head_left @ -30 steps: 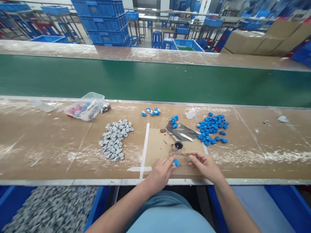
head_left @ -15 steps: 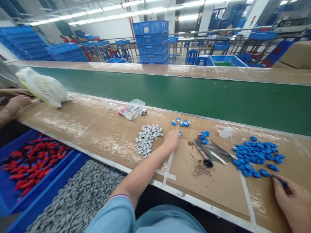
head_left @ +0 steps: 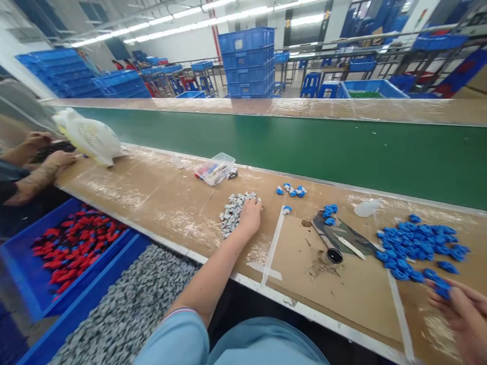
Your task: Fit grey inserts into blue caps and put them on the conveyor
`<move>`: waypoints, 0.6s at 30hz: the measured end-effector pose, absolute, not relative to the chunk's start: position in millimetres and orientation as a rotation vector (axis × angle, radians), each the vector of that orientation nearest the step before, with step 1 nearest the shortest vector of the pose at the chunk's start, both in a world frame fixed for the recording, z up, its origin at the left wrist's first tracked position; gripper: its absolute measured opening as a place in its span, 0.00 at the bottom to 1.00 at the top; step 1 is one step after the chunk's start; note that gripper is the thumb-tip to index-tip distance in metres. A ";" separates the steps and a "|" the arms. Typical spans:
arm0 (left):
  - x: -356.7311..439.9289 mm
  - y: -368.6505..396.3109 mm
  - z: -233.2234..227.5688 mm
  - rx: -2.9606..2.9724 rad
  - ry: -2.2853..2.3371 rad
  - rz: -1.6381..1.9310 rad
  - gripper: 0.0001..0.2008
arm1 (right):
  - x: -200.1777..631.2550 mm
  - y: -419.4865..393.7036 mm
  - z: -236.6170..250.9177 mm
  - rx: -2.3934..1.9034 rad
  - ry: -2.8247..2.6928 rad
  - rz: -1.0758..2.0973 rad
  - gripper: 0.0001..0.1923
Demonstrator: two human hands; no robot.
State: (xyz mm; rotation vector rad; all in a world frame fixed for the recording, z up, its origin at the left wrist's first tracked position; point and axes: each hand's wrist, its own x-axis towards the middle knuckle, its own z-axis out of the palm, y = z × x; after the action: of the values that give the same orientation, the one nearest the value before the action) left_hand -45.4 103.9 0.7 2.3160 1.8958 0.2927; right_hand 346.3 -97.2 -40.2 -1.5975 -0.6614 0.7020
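The left fingers point(head_left: 254, 204) are now reaching the grey pile point(head_left: 230, 215) at mid-frame, a blue-and-white piece point(head_left: 287, 209) lying where they were. The right fingers point(head_left: 462, 304), a second ago near centre, are holding a blue piece point(head_left: 442, 289) at lower right.

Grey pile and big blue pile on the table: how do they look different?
Colour: the grey pile is pale, while the blue pile is vivid.
Spread: the grey pile sits compactly, partly hidden by a hand; the blue pile has a few pieces straggling at its edges.
Hands: the left hand is at the grey pile; the right hand pinches a blue piece beside the blue pile.
Shared: both are many small pieces on the brown tabletop.
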 end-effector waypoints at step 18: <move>24.3 -7.7 -19.7 1.011 0.907 0.745 0.19 | 237.1 -78.7 8.4 -1.396 -0.962 1.113 0.19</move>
State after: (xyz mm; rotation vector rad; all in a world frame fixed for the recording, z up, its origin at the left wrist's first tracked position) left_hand 24.3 -7.7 -19.7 1.0112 0.9067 0.7453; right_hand 237.1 -78.7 8.4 -1.3962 -0.9621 1.1133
